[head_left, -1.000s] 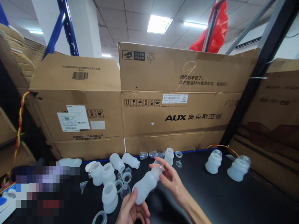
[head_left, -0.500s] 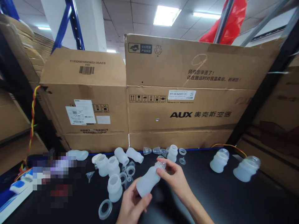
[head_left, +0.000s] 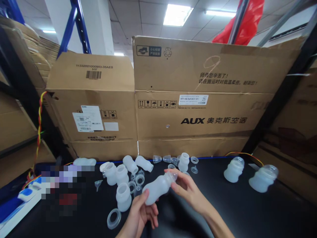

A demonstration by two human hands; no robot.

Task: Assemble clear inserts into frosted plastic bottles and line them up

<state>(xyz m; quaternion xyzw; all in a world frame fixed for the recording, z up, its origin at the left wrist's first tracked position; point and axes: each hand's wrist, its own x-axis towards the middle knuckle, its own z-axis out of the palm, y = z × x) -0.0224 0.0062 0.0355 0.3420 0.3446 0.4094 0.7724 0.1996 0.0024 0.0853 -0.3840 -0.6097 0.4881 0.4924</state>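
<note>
The bottle [head_left: 157,189] lies tilted between my two hands above the black table [head_left: 235,211]. My left hand [head_left: 141,215] is curled around its base, thumb pressed on the side. My right hand [head_left: 187,188] pinches the neck and clear cap [head_left: 172,176] with its fingertips. More bottles [head_left: 119,175] and rings [head_left: 114,218] lie just left.

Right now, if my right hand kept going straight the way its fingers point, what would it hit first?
The right hand points left at the neck of the bottle it already grips; past that, probably the loose rings, though depth is unclear.
</note>
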